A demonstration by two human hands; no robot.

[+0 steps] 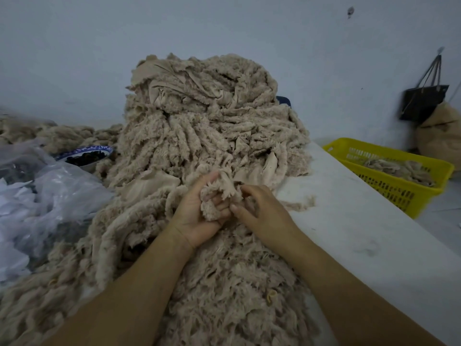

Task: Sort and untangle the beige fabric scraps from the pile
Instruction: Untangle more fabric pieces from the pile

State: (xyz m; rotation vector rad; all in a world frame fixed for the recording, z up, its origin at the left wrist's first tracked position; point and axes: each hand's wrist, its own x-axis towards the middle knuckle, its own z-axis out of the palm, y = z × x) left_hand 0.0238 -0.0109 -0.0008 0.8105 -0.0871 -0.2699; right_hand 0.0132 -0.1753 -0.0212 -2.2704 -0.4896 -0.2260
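Scraps point(215, 196) in left hand point(197, 218), right hand point(262, 213) pinching — table point(354, 213) edge (right), basket point(404, 196) beyond

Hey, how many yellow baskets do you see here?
1. The yellow basket sits right of the white table, with beige scraps inside. Others may be hidden behind the pile.
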